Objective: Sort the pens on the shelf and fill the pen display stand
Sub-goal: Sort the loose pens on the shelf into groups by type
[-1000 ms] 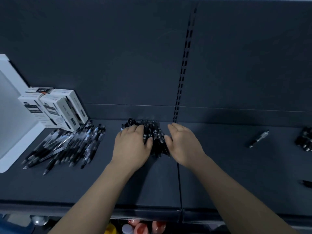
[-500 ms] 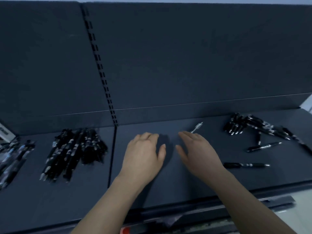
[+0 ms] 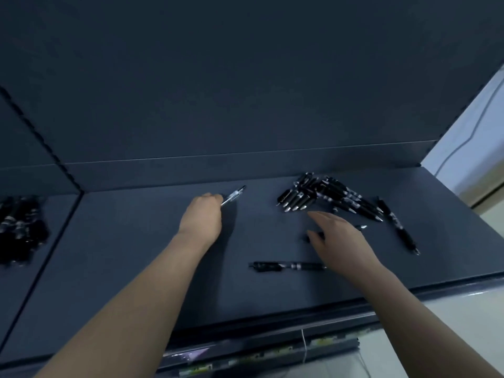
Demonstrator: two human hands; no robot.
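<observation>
Fingers (image 3: 214, 199) of L hand (image 3: 201, 218) pinch clear pen (image 3: 234, 195) by one end; R hand (image 3: 336, 234) relaxed, grips nothing. Risk: weak end-grip, pen could swivel & drop onto shelf (image 3: 136, 241).

The scene is seen through one wide-angle camera worn on the head, pointed forward and down onto the dark shelf (image 3: 131, 255) from near its front edge. The upper half is filled by the back panel (image 3: 245, 77). The left hand (image 3: 201, 216) and right hand (image 3: 335, 236) are framed near centre, with the forearms entering from below.
</observation>
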